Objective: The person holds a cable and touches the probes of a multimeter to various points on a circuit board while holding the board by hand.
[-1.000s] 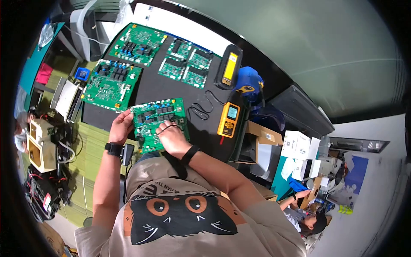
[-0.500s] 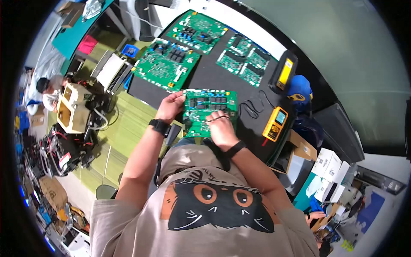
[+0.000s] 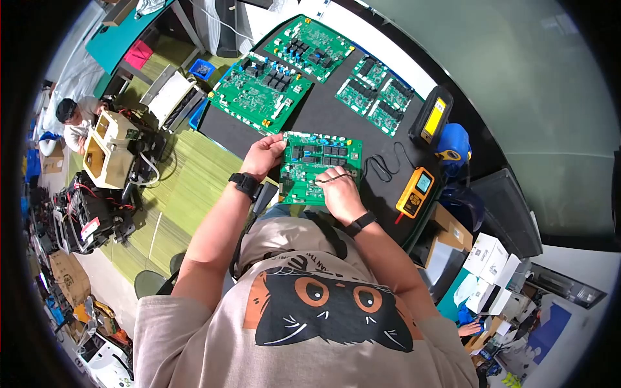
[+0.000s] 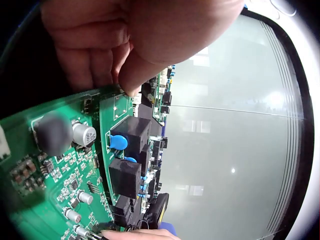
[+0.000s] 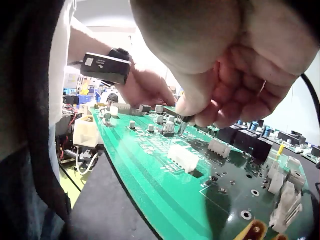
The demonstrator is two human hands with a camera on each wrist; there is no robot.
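Observation:
A green circuit board (image 3: 303, 176) with black relays and blue parts lies at the bench's near edge in the head view. My left hand (image 3: 265, 157) pinches its far left corner; thumb and fingers grip that edge in the left wrist view. Over the board's right half, my right hand (image 3: 341, 194) pinches a thin black probe (image 5: 186, 120), its tip down among small upright parts near a white connector (image 5: 183, 158). The probe's far end is hidden by the fingers. To the right, a yellow handheld meter (image 3: 415, 192) with a lit screen lies beside a black cable (image 3: 381, 168).
Two larger boards (image 3: 259, 94) (image 3: 309, 48) lie at the bench's far left, with a panel of small boards (image 3: 375, 94) right of them. A black-and-yellow case (image 3: 433, 115) and blue tool (image 3: 454, 145) line the right edge. Another person (image 3: 76, 119) is at far left.
The head view has swung, so the bench and boards appear farther right. Both hands keep their grips, the left on the board's corner and the right on the probe over it.

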